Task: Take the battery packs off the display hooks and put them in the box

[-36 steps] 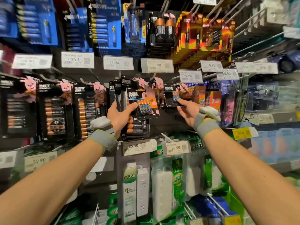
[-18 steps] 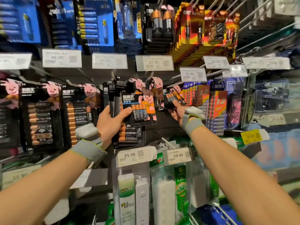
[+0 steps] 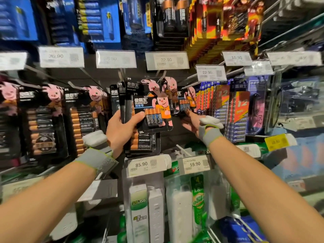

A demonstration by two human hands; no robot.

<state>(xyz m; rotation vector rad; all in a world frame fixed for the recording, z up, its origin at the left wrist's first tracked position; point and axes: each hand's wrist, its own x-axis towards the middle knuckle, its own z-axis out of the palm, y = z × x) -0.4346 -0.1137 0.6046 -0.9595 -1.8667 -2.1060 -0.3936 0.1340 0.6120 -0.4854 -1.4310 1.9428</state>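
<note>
My left hand (image 3: 119, 128) is shut on a stack of black Duracell battery packs (image 3: 154, 111) with a pink bunny on the card, held in front of the shelf. Behind them, more packs hang on the same hook (image 3: 143, 142). To the right, a small battery pack (image 3: 184, 104) still hangs from a wire hook (image 3: 163, 76). My right hand (image 3: 192, 123) reaches up to it, and its thumb and fingertips pinch the pack's lower edge. The box is not in view.
Larger Duracell packs (image 3: 47, 120) hang on hooks to the left, and blue-and-red battery packs (image 3: 236, 111) to the right. Price tags (image 3: 166, 60) stick out on rails above, and more (image 3: 145, 164) below. Packaged power strips (image 3: 154, 216) hang underneath.
The view has shifted a little. My left hand keeps hold of the stack. My right hand has stayed at the hanging pack, its fingers closing on the lower edge.
</note>
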